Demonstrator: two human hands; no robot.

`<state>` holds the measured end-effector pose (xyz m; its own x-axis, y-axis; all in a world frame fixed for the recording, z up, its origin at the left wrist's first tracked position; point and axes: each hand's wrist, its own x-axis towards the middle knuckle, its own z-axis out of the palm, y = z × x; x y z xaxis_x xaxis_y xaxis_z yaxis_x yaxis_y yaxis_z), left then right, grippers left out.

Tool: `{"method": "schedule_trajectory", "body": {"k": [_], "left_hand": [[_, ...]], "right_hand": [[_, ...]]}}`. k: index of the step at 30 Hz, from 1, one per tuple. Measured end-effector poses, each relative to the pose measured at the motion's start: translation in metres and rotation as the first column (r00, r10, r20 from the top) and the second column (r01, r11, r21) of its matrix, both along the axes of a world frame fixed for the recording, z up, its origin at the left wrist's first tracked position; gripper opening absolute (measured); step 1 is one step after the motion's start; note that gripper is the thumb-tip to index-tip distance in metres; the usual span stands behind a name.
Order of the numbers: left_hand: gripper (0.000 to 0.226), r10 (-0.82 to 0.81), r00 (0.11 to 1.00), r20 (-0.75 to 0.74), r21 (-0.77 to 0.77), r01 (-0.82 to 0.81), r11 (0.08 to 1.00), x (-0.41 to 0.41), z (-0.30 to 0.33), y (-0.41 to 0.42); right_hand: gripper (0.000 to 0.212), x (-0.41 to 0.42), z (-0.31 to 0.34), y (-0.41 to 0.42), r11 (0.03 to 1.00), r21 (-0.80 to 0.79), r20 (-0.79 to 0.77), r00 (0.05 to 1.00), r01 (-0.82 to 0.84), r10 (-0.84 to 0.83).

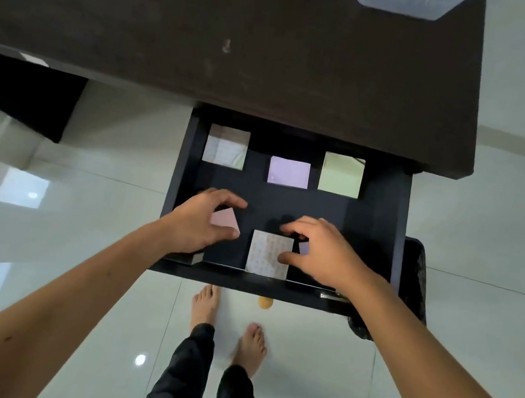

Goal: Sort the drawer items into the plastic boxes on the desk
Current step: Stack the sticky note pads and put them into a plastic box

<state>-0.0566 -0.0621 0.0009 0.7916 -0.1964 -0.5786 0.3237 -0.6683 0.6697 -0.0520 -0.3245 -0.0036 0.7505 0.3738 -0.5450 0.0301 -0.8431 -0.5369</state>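
Observation:
The dark drawer (pixel 381 221) stands pulled out below the desk. Inside lie several square note pads: a white patterned one (pixel 226 147) at the back left, a purple one (pixel 288 172) in the middle, a pale green one (pixel 341 175) at the back right, and a patterned one (pixel 268 254) at the front. My left hand (pixel 199 224) is closed around a pink pad (pixel 224 218). My right hand (pixel 317 251) curls over a small purple pad (pixel 304 247), mostly hidden, with its thumb on the patterned front pad. Clear plastic boxes (pixel 410 1) stand at the desk's far edge.
The dark desk top (pixel 242 36) lies between the drawer and the boxes. A black bin (pixel 413 285) stands right of the drawer. My bare feet (pixel 207 305) are on the glossy tiled floor, beside a small yellow knob (pixel 265 302).

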Motion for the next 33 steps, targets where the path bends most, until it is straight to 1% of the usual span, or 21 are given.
{"method": "schedule_trajectory", "body": {"k": [3,7,11,14,19,23,26,30,33], "left_hand": [[0.058,-0.022,0.999,0.048,0.052,0.020,0.998,0.000,-0.003,-0.003],[0.062,0.043,0.997,0.067,0.069,-0.047,0.996,-0.001,-0.008,-0.007],[0.064,0.006,0.997,0.071,0.127,-0.015,0.992,-0.002,-0.011,-0.010],[0.063,-0.020,0.997,0.069,0.133,0.011,0.991,-0.001,-0.016,-0.008],[0.051,-0.019,1.000,0.017,0.117,0.017,0.993,-0.001,-0.023,-0.006],[0.038,-0.028,1.000,0.000,0.088,0.028,0.996,0.001,-0.023,-0.007],[0.030,0.002,1.000,0.029,0.052,-0.003,0.999,0.008,-0.020,-0.006],[0.025,0.013,0.994,0.111,0.037,-0.017,0.999,0.018,-0.020,-0.007],[0.023,0.036,0.996,0.085,-0.015,-0.035,0.999,0.022,-0.022,-0.010]], "right_hand": [[0.062,0.001,-0.006,0.002,1.000,-0.019,0.005,1.000,0.006,-0.006],[0.058,0.004,-0.014,0.003,1.000,-0.009,0.003,1.000,0.019,-0.019],[0.042,0.004,-0.015,0.001,0.994,0.068,-0.003,0.996,0.088,-0.088],[0.035,0.003,-0.017,-0.002,0.979,0.121,-0.062,0.986,0.162,-0.155],[0.028,0.005,-0.023,-0.006,0.968,0.140,-0.110,0.975,0.206,-0.192],[0.024,0.010,-0.024,-0.009,0.948,0.200,-0.128,0.966,0.247,-0.224],[0.020,0.014,-0.024,-0.013,0.909,0.255,-0.157,0.942,0.330,-0.298],[0.020,0.018,-0.024,-0.017,0.846,0.330,-0.174,0.908,0.418,-0.381],[0.022,0.020,-0.022,-0.019,0.795,0.387,-0.189,0.884,0.467,-0.427]]}}
